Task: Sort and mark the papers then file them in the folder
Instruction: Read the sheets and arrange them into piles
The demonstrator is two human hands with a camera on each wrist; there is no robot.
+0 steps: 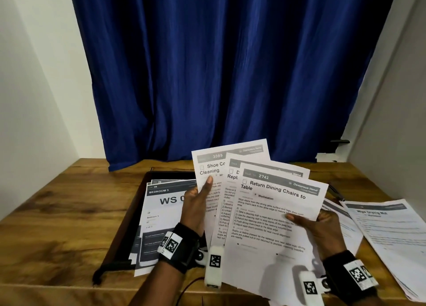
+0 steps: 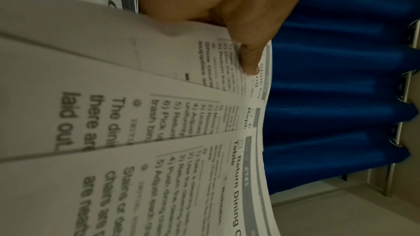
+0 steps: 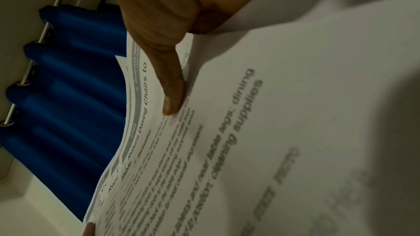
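A person fans three printed task sheets above the front edge of a wooden tabletop; the left hand pinches the rear sheet, thumb on its face; the right hand pinches the front sheet, headed "Return Dining Chairs to Table". A dark open folder holding papers lies left of centre; loose sheets lie by the right edge.

Held sheets: three fanned papers raised above the desk, front one headed "Return Dining Chairs to Table".
Left hand: grips the fan's left edge, thumb on the "Shoe" sheet.
Right hand: grips the front sheet's right edge, thumb on its face.
Folder: black, open on the desk left of the fan, holding sheets marked "BEDROOM 3".
Loose sheets: flat on the desk at right.
Curtain: blue, at the far side.
Wrists: black bands with square markers.
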